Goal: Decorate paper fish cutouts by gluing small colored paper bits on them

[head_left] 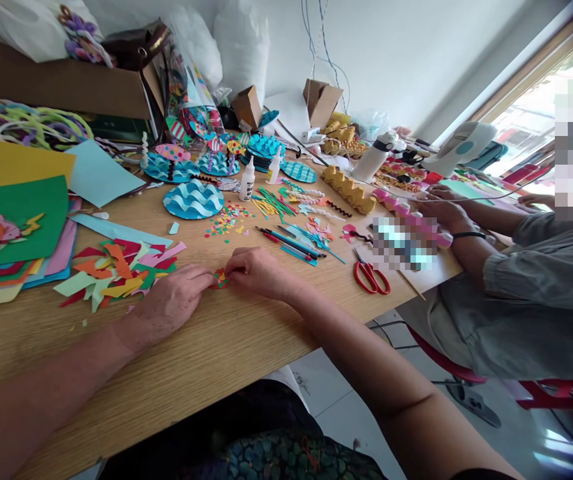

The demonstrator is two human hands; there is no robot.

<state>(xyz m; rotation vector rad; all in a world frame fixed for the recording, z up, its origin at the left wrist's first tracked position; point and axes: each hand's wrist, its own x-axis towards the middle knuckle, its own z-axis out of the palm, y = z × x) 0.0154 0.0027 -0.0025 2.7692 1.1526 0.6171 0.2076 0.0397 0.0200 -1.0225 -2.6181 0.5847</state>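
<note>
A small dotted paper piece (221, 279) lies at the near part of the tabletop (206, 353), between the two hands. The left hand (179, 297) rests low with fingers extended and close together, their tips at the piece's left edge, apparently to steady it; whether they grip it cannot be told. The right hand (251, 270) bends its fingers inward at the opposite edge, nearly closed; what it pinches, if anything, is hidden. Both forearms converge from the near side, wrists low, a pose that seems suited to fine work. Loose paper dots (229, 220) lie just beyond, probably for easy reach; paper scraps (121, 267) lie beside the left hand, and red-handled scissors (371, 277) sit apart, rightward.
</note>
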